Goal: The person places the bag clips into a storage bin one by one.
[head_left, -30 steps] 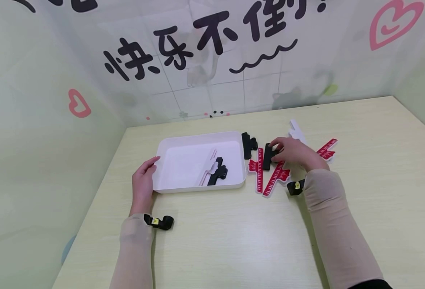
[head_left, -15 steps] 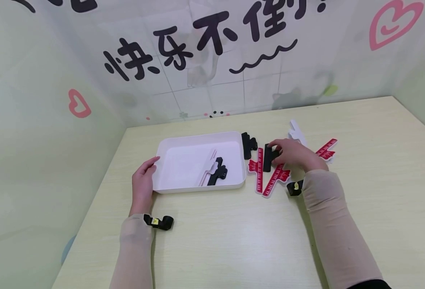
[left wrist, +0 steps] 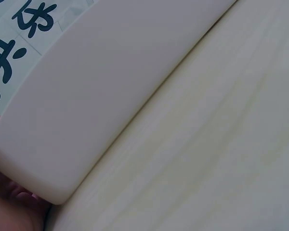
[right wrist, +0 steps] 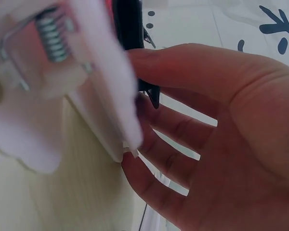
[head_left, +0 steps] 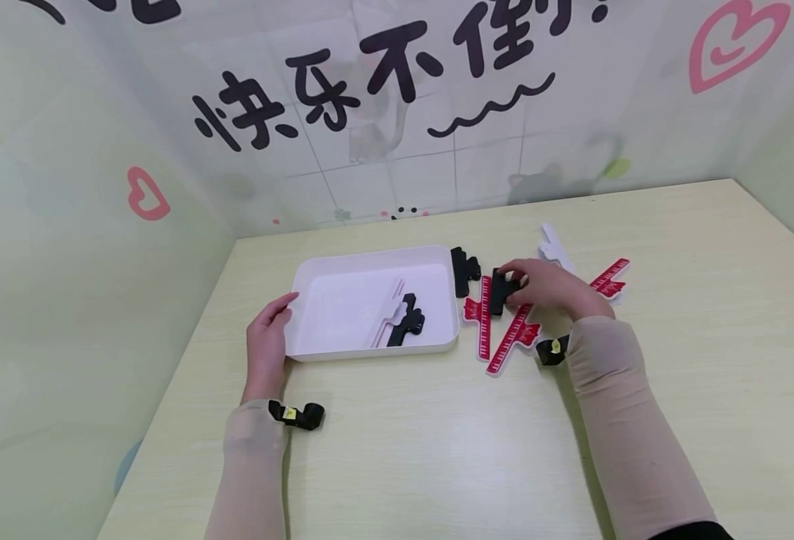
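Note:
At the left end of a white tray (head_left: 343,300), my left hand (head_left: 266,346) grips the side wall. Inside the tray lie a white clip (head_left: 388,313) with thin pink lines and a black clip (head_left: 408,321). My right hand (head_left: 546,287) pinches another black clip (head_left: 499,291) between thumb and fingers, just right of the tray. Beside that clip are two red-and-white clips, a left one (head_left: 484,319) and a slanted one (head_left: 510,341). In the right wrist view, a blurred pale clip (right wrist: 43,106) with a metal spring fills the left foreground.
A black clip (head_left: 463,271) rests against the tray's right end. Behind my right hand lies a white clip (head_left: 553,246), and to its right a red clip (head_left: 610,279). A printed cloth wall (head_left: 397,172) rises behind the pale wooden table (head_left: 397,450).
The black clip in my right hand has turned slightly and shifted a little. The slanted red clip has slid slightly toward the front. My left hand and the tray hold still.

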Demonstrator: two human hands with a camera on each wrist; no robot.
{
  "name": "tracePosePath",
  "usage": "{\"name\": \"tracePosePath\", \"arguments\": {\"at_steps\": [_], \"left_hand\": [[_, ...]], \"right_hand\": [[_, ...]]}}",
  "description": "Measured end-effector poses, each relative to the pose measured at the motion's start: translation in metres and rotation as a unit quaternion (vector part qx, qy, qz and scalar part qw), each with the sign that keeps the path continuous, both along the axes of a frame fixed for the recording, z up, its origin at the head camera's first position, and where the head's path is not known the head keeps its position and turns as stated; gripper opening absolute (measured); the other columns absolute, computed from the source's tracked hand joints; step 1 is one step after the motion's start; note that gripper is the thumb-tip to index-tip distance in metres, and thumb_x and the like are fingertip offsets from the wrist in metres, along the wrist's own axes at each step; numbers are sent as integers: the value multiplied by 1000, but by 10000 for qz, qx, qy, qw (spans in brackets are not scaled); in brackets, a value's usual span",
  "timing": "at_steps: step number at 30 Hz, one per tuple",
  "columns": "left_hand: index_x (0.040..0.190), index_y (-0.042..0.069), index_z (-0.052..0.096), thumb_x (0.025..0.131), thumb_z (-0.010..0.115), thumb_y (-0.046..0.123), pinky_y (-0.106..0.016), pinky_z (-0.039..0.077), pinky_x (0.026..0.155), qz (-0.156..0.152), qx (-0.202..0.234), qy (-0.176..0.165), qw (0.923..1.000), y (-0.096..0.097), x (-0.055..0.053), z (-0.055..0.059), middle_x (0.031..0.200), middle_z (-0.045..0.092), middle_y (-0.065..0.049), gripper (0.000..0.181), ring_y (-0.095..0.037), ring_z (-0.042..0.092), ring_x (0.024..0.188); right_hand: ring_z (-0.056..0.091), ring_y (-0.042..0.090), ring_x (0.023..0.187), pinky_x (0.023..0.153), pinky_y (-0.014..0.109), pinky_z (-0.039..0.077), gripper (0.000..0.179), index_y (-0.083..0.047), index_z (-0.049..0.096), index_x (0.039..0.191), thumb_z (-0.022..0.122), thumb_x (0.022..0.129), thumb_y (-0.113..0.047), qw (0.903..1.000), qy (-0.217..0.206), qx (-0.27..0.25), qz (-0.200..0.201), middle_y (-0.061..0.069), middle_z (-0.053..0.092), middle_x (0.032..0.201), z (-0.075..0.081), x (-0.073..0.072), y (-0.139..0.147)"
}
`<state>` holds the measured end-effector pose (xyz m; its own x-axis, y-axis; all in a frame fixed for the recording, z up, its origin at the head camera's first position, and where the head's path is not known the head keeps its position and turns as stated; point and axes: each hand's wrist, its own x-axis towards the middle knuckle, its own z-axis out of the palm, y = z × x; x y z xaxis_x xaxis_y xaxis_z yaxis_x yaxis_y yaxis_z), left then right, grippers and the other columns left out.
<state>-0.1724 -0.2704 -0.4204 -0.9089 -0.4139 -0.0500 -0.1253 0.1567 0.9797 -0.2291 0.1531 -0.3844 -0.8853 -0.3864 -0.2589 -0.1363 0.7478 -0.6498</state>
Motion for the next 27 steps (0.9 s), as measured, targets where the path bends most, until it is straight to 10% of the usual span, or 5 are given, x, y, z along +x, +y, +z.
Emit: {"name": "tracePosePath", "arguments": {"at_steps": [27], "left_hand": [[119,21,63,96,44,16,-31,30,108,28,78,-54,10000,1,0,1,134,49,6,30,-9,36,128]], "right_hand": [[57,25,100,90,42,44,45,-14,51,128,61,87,-32,9945,205,-771,-672,11,50,128,8,-1,-7]]}}
